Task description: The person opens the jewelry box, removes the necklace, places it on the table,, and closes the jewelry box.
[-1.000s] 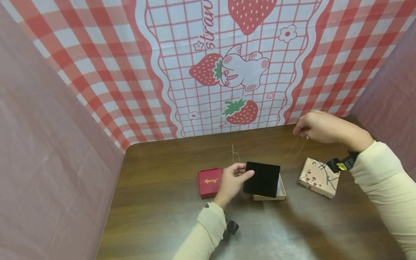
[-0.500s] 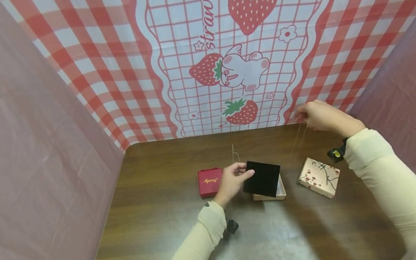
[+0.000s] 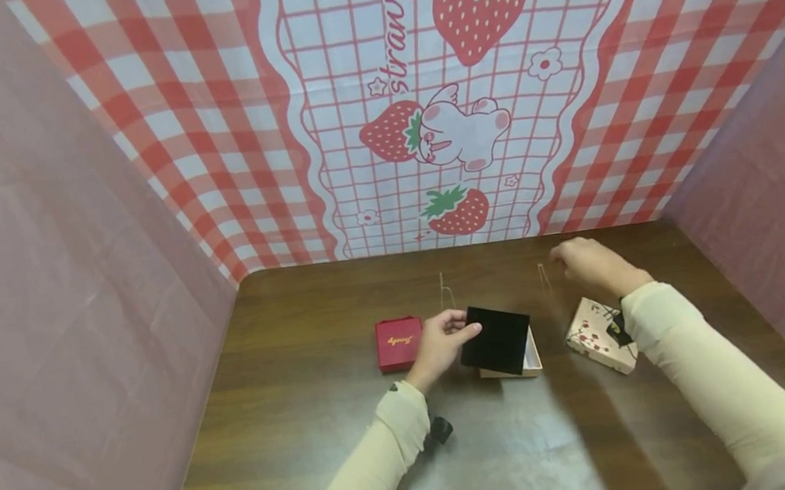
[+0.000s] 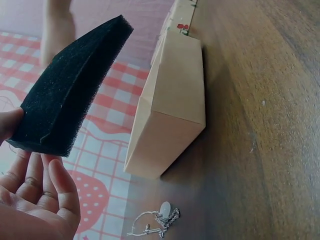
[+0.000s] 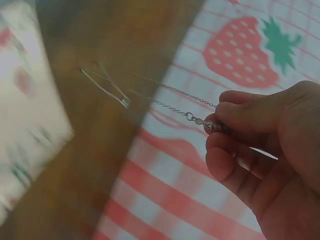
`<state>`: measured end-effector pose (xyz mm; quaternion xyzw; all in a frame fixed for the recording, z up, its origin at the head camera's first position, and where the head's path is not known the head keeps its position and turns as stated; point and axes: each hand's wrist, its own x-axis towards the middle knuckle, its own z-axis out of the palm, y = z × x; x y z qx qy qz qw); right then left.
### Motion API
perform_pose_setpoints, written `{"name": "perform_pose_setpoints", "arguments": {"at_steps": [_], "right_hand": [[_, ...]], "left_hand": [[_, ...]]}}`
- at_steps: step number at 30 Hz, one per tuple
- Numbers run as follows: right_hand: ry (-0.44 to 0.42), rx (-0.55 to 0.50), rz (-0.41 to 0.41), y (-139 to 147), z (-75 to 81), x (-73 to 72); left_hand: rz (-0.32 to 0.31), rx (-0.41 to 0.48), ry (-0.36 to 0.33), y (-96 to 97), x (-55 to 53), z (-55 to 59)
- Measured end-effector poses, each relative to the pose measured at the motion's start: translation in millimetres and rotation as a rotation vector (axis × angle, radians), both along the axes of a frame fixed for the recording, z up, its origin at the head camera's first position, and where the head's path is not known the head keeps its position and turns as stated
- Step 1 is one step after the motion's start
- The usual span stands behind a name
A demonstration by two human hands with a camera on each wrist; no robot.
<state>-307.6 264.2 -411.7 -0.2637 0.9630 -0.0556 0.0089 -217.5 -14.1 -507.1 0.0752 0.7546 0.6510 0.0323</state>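
Note:
My left hand pinches a black foam pad by its left edge, thumb on top. The pad is held tilted above an open cream box base; in the left wrist view its thick foam side shows. My right hand is low over the back right of the table. Between its thumb and finger it pinches a thin silver necklace, with a small glittery piece at the fingertips. The chain hangs down towards the table; its far end is blurred.
A red box with gold lettering stands left of my left hand. A floral box lid lies on the right, partly under my right wrist. Behind the pad lies another silver chain with an oval tag. A checked strawberry cloth hangs behind.
My right hand rose slightly with the necklace, then came down and a little left, lowering the chain towards the table. The left hand and foam pad have stayed put.

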Motion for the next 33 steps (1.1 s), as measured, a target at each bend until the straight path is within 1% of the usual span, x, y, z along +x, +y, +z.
{"name": "perform_pose_setpoints", "arguments": {"at_steps": [2, 5, 8, 11, 15, 19, 22, 25, 27, 31, 33], "right_hand": [[-0.018, -0.013, 0.006, -1, -16.5, 7.7], [-0.072, -0.040, 0.003, -4, -33.4, 18.5], [-0.119, -0.067, -0.013, -5, -43.1, 28.4], [-0.139, -0.088, -0.030, -7, -48.0, 37.7], [-0.096, -0.094, -0.016, -10, -52.9, 50.4], [-0.058, -0.123, -0.009, -13, -61.3, 62.7], [-0.013, -0.159, 0.002, -14, -68.5, 68.6], [0.027, -0.181, 0.023, -14, -74.0, 72.0], [0.023, -0.182, 0.027, -14, -76.8, 74.6], [-0.031, -0.174, 0.029, -12, -83.0, 80.9], [-0.044, -0.178, 0.030, -11, -86.7, 83.9]], "left_hand": [[0.000, 0.003, -0.004, -0.2, 0.2, -0.1], [-0.001, 0.000, -0.005, 0.1, 0.7, 0.5], [0.002, -0.008, -0.012, 1.6, 1.3, 1.7], [0.010, -0.014, -0.023, 4.5, 1.4, 3.0], [0.034, -0.014, -0.055, 9.0, 2.1, 6.2], [0.073, -0.020, -0.095, 11.3, 3.7, 8.7], [0.090, -0.029, -0.108, 11.4, 3.9, 9.0], [0.090, -0.021, -0.120, 12.0, 2.9, 9.4], [0.084, -0.015, -0.123, 12.3, 2.3, 10.2], [0.081, -0.011, -0.124, 12.3, 2.3, 12.1], [0.081, -0.011, -0.124, 12.1, 2.3, 12.6]]}}
